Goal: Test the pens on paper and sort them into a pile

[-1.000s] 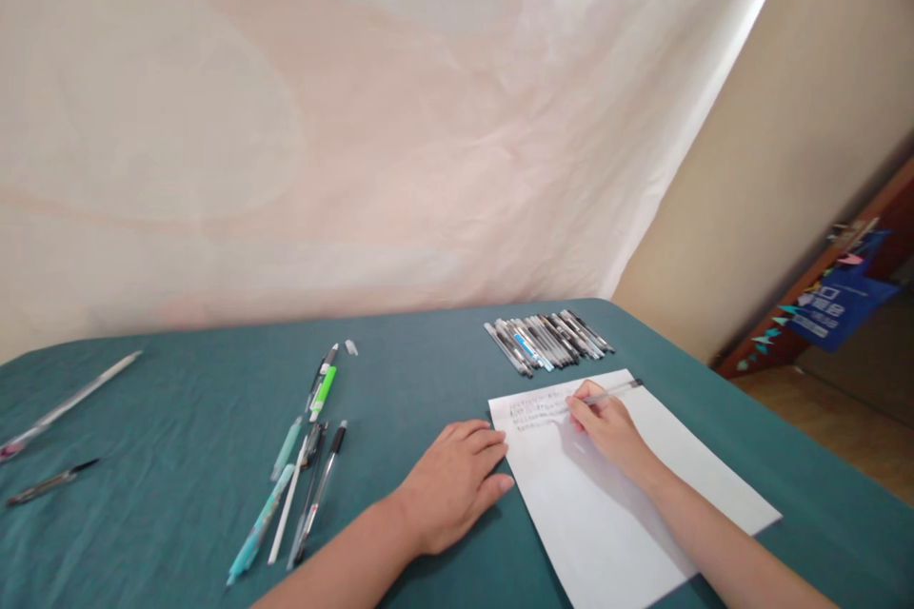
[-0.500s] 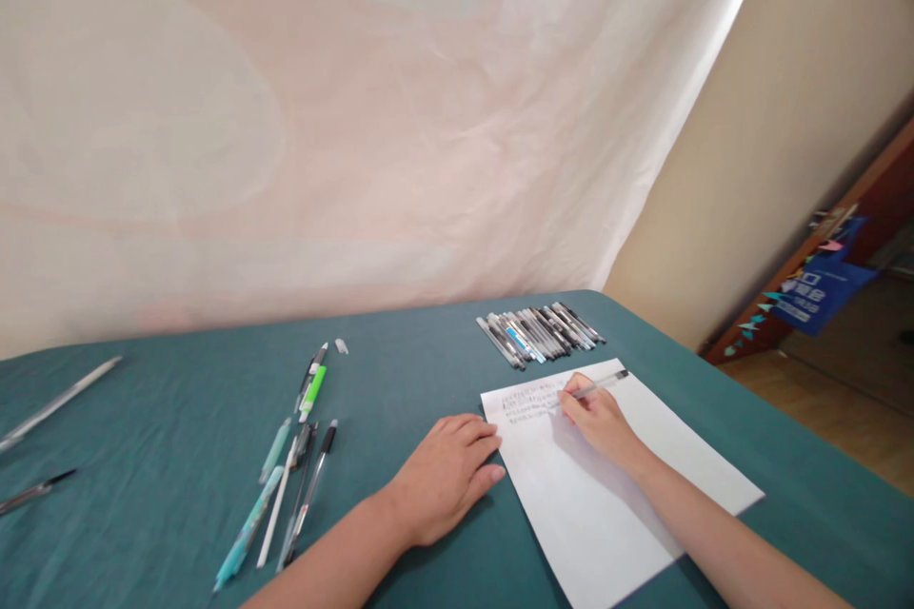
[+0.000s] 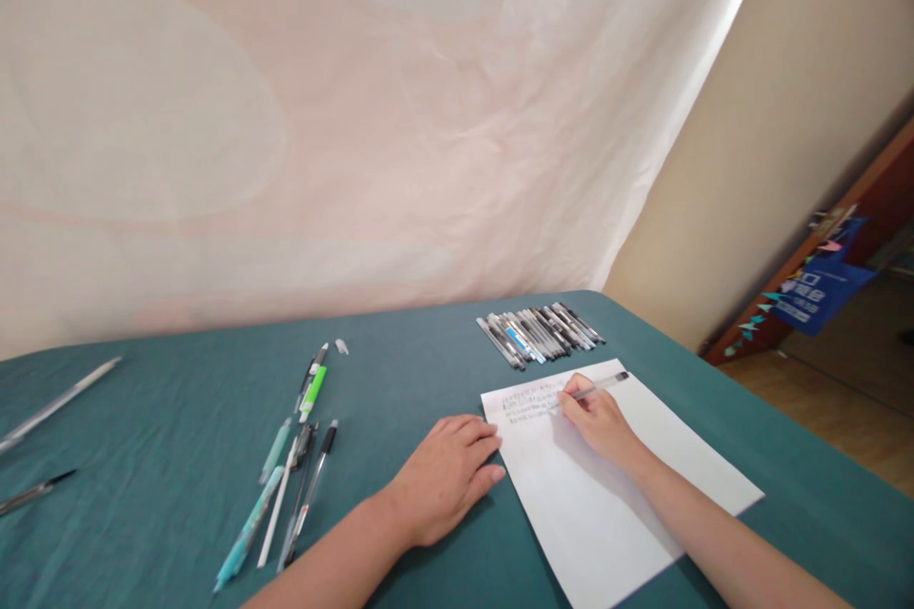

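My right hand (image 3: 598, 422) is closed around a clear pen (image 3: 600, 385), its tip resting on the written lines at the top of a white sheet of paper (image 3: 664, 457). The pen's far end points to the right. My left hand (image 3: 447, 471) lies flat, palm down, on the teal tablecloth (image 3: 171, 419), its fingertips touching the sheet's left edge. Its fingers are stretched out and hold nothing.
A row of several pens (image 3: 539, 332) lies just beyond the paper. A loose group of pens (image 3: 292, 466) and a small white cap (image 3: 341, 345) lie left of my left hand. Two more pens (image 3: 57, 404) sit at the far left. A pale cloth backdrop hangs behind.
The camera shifted slightly between one second ago and half a second ago. Since then nothing has visibly moved; the pen stays on the written lines.
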Motion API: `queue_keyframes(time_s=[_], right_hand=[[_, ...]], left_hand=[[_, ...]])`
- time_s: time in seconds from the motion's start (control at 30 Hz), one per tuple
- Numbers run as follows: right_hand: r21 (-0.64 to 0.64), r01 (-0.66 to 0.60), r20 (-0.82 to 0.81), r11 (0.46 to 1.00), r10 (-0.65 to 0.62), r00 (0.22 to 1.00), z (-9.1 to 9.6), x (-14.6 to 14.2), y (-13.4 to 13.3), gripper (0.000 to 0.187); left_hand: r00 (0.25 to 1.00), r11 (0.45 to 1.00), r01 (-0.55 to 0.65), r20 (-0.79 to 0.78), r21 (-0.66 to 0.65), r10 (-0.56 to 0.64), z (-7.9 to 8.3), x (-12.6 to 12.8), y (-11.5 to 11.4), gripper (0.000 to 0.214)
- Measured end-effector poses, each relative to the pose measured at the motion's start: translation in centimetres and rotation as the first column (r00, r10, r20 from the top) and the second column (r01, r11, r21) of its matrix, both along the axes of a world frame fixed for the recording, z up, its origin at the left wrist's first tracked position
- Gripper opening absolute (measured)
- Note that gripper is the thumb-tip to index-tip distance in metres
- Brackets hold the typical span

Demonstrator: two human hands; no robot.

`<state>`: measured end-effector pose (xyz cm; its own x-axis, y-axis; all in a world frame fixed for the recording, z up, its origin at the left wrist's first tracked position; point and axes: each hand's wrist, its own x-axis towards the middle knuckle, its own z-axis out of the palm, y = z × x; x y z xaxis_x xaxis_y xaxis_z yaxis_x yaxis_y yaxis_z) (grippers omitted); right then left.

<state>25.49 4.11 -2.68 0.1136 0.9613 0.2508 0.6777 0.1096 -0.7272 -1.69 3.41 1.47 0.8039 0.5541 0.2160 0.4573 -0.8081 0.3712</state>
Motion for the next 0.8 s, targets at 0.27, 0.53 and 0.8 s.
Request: queue_keyframes(time_s=[0.27, 0.53, 0.8], right_hand=[[0.009, -0.030, 0.007, 1.000, 0.030, 1.000, -0.01, -0.05, -0.05, 0.016], [0.016, -0.016, 0.038, 1.000, 0.015, 0.999, 0.25, -0.13, -0.17, 0.016], [0.029, -0.009, 0.052, 1.000, 0.007, 0.999, -0.14, -0.13, -0.05, 0.019]], left_hand=[[1.000, 1.000, 0.002, -0.005, 0.000, -0.002, -0.06, 0.03, -0.06, 0.039], [1.000, 1.000, 0.006, -0.007, 0.003, -0.006, -0.05, -0.07, -0.01, 0.040], [1.000, 1.000, 0.001, -0.004, 0.006, -0.001, 0.03, -0.05, -0.13, 0.039]])
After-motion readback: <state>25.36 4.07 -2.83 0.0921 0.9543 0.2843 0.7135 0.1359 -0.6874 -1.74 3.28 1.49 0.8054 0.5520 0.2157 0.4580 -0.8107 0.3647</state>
